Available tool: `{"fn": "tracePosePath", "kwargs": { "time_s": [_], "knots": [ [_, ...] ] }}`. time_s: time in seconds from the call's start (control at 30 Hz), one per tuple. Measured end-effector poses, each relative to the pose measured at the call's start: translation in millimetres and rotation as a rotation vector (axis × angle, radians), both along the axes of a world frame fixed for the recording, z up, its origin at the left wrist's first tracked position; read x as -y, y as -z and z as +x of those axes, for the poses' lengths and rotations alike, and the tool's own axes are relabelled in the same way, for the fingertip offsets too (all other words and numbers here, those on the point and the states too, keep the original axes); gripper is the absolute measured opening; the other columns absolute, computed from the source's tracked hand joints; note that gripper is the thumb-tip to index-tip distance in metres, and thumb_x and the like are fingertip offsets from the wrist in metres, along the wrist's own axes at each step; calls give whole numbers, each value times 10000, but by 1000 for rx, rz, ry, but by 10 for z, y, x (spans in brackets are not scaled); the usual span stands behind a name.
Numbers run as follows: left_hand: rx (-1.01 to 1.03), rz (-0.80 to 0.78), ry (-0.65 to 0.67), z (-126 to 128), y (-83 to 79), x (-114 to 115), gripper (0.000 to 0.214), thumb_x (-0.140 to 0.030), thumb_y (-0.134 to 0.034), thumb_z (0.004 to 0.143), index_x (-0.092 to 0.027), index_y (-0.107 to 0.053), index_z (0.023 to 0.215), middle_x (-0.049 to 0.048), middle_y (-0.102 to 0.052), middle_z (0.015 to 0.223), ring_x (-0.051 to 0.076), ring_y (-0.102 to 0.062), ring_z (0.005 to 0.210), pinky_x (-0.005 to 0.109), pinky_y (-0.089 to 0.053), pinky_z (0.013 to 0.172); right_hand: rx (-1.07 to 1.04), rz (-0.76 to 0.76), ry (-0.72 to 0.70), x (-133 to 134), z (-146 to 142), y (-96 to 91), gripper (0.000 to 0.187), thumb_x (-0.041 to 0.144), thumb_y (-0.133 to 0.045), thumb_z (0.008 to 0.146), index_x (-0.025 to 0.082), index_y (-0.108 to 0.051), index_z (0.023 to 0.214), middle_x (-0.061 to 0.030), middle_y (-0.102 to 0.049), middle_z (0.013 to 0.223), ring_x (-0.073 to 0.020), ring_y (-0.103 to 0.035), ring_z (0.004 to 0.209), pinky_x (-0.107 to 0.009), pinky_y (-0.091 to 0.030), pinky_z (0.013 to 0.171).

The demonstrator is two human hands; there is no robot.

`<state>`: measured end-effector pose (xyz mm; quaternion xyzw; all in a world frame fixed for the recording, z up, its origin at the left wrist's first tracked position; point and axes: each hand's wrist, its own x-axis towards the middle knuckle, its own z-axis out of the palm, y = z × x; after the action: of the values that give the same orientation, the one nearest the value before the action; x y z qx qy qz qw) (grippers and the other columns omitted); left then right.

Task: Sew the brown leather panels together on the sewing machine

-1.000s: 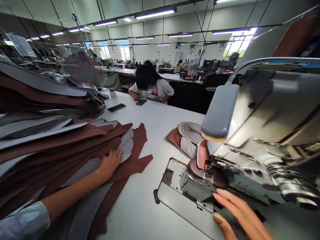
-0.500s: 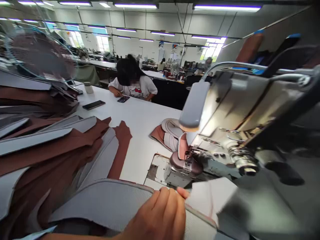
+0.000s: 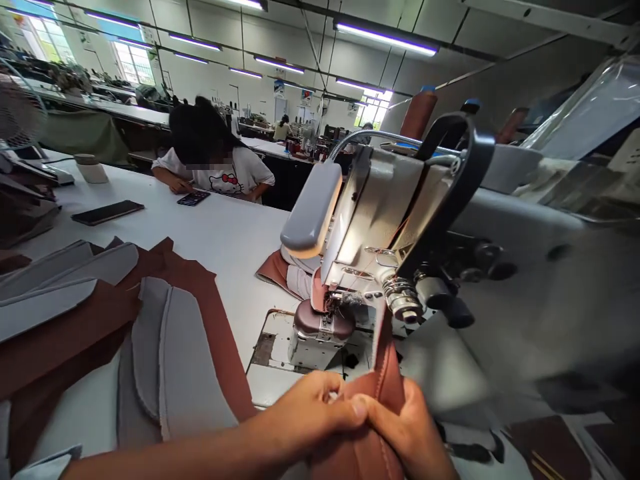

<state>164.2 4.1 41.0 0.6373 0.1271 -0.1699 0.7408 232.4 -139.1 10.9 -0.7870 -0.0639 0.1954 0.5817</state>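
Observation:
A reddish-brown leather piece [image 3: 367, 453] with a stitched seam is pinched between my two hands, in front of the sewing machine [image 3: 350, 227]. My left hand [image 3: 323, 407] reaches in from the left, its thumb pressed on the leather. On the right side my right hand [image 3: 417, 427] grips the same piece, thumb crossing toward the left thumb. A narrow end of the leather points up toward the machine head. The machine's presser area [image 3: 327, 303] sits beyond my hands, above a rounded brown pad [image 3: 320, 320]. The fingers under the leather are hidden.
Brown and grey cut pieces [image 3: 175, 353] spread over the left of the white table [image 3: 230, 233]. A sewn piece [image 3: 280, 273] lies behind the machine. A phone [image 3: 107, 212] and a cup [image 3: 91, 169] stand farther back. Across the table sits a person [image 3: 225, 173] with another phone.
The view has swung right. The leather piece has turned from its pale backing to its brown stitched face. My right hand, mostly hidden before, now shows gripping it beside my left.

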Motion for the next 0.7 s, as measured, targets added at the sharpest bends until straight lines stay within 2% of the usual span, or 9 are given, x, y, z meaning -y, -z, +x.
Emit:
{"fn": "tracePosePath", "kwargs": {
  "time_s": [0.07, 0.13, 0.23, 0.37, 0.43, 0.5, 0.6, 0.7],
  "knots": [
    [-6, 109, -54, 96, -45, -130, 426, -581, -576, 614, -207, -373, 629, -110, -287, 428, 48, -196, 372, 188, -143, 365, 47, 16, -8, -164, 109, -34, 532, 492, -692, 564, 95, -551, 889, -126, -669, 839, -293, -629, 796, -369, -501, 702],
    [26, 210, -88, 185, -68, -249, 372, -499, -582, 617, -206, -354, 599, -116, -266, 413, 48, -182, 385, 193, -113, 380, 86, 27, 22, -282, 197, -81, 551, 481, -681, 582, 82, -562, 943, -137, -665, 919, -302, -619, 872, -372, -492, 758],
    [51, 338, -59, 260, -73, -357, 275, -393, -555, 643, -191, -385, 567, -104, -287, 427, 52, -203, 410, 196, -125, 397, 96, 17, 61, -354, 243, -96, 454, 435, -700, 556, 102, -597, 846, -115, -670, 871, -293, -616, 864, -338, -497, 736],
    [48, 458, 23, 227, 0, -332, 209, -298, -482, 669, -194, -374, 524, -84, -298, 430, 69, -246, 414, 208, -158, 394, 14, 97, 168, -282, 142, 158, 442, 422, -715, 560, 114, -588, 850, -72, -656, 820, -248, -613, 786, -311, -501, 676],
    [54, 521, 19, 212, 46, -285, 180, -254, -478, 662, -189, -389, 520, -76, -323, 441, 77, -274, 436, 212, -175, 409, -148, 226, 115, -227, 106, 323, 448, 454, -717, 594, 111, -568, 840, -67, -646, 777, -227, -608, 718, -308, -496, 623],
    [79, 572, -19, 229, 50, -259, 156, -233, -484, 665, -178, -428, 529, -68, -356, 464, 84, -305, 467, 213, -200, 435, -262, 375, 35, -205, 129, 408, 436, 468, -710, 642, 110, -556, 836, -66, -643, 756, -210, -603, 690, -305, -492, 617],
    [133, 624, -111, 296, -52, -308, 163, -257, -513, 686, -173, -467, 555, -70, -367, 474, 86, -313, 482, 211, -216, 454, -179, 412, -12, -280, 261, 317, 436, 454, -688, 694, 109, -570, 933, -77, -655, 831, -219, -612, 765, -315, -494, 684],
    [156, 667, -204, 344, -184, -434, 168, -312, -541, 711, -180, -482, 624, -94, -333, 436, 81, -265, 445, 208, -205, 445, 102, 256, -25, -445, 411, 85, 456, 435, -653, 702, 118, -566, 1018, -100, -647, 967, -252, -589, 946, -354, -458, 858]
  ]
}}
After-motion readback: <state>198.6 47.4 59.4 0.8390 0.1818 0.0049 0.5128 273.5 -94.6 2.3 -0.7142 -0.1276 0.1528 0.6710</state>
